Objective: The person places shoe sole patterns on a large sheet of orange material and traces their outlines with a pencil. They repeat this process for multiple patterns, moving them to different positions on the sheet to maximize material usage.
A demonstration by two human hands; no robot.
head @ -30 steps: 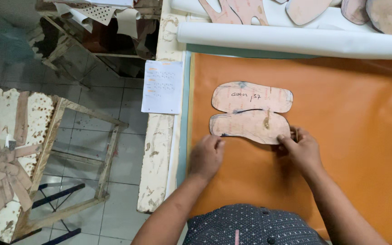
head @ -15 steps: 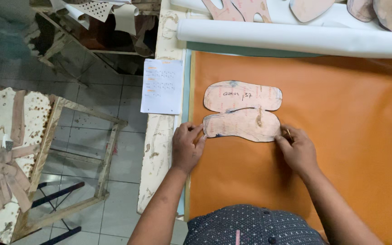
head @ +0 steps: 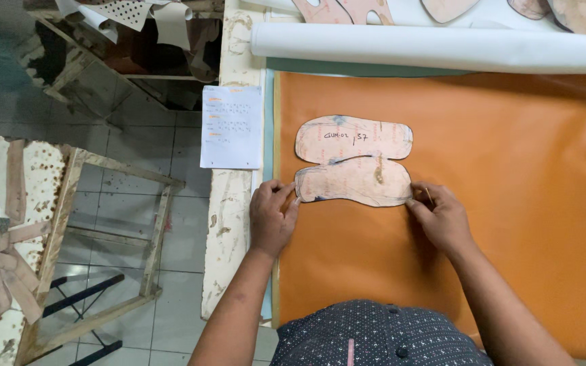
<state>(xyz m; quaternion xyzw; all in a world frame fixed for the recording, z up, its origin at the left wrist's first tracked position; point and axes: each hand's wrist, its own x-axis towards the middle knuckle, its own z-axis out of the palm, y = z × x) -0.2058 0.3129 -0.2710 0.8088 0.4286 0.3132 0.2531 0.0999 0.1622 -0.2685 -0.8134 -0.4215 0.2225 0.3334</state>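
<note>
My left hand [head: 272, 220] rests flat on the orange sheet [head: 510, 224], fingers together, and its fingertips touch the left end of the lower sole pattern [head: 354, 181]. It presses on the pattern and does not grip it. My right hand [head: 442, 217] is at the right end of the same pattern, and its fingers are pinched around something thin; I cannot tell what it is. The lower sole pattern is a flat cardboard piece, beige-pink, and it lies across the sheet between my two hands. Just above it, touching along the edge, lies the upper sole pattern [head: 354, 139] of the same shape, with dark handwriting on its middle. To the left, on the white table edge [head: 232, 217], lies a white paper slip [head: 232, 127], rectangular, with small printed lines. At the far side of the sheet lies a white roll [head: 428, 49], long and going from left to right. Behind the roll lie more cut cardboard shapes [head: 344, 8].
</note>
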